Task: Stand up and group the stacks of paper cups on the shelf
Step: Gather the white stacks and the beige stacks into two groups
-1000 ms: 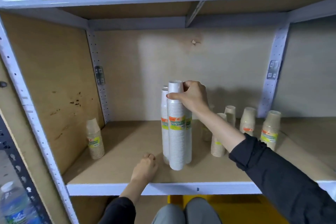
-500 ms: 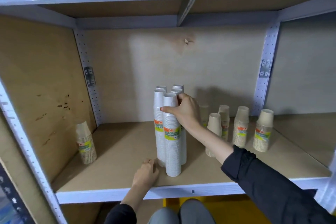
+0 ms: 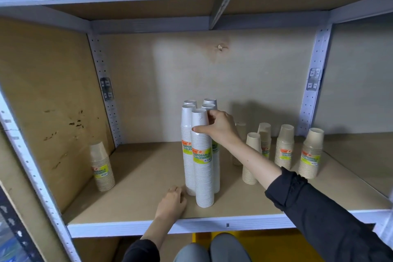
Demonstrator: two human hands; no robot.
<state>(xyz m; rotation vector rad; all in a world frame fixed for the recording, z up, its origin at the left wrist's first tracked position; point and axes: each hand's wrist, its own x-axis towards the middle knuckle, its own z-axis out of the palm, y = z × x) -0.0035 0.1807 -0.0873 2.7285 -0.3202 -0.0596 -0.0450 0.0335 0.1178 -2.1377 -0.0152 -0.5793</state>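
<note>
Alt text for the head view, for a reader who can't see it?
The right hand grips the front white cup stack in a cluster of five on a shelf; the left hand rests beside them. Short beige stacks stand right; a lone stack far left.

A worker wears a black long-sleeved top. The right sleeve (image 3: 319, 215) is pushed back to mid-forearm, its dark fabric bunched in soft folds and creases at the cuff. The left sleeve (image 3: 142, 251), of the same plain black cloth, is drawn up likewise and leaves the forearm uncovered. The right hand (image 3: 221, 127) and left hand (image 3: 172, 204) are bare. Grey trousers (image 3: 212, 249) of smooth, unpatterned cloth cover both knees.
</note>
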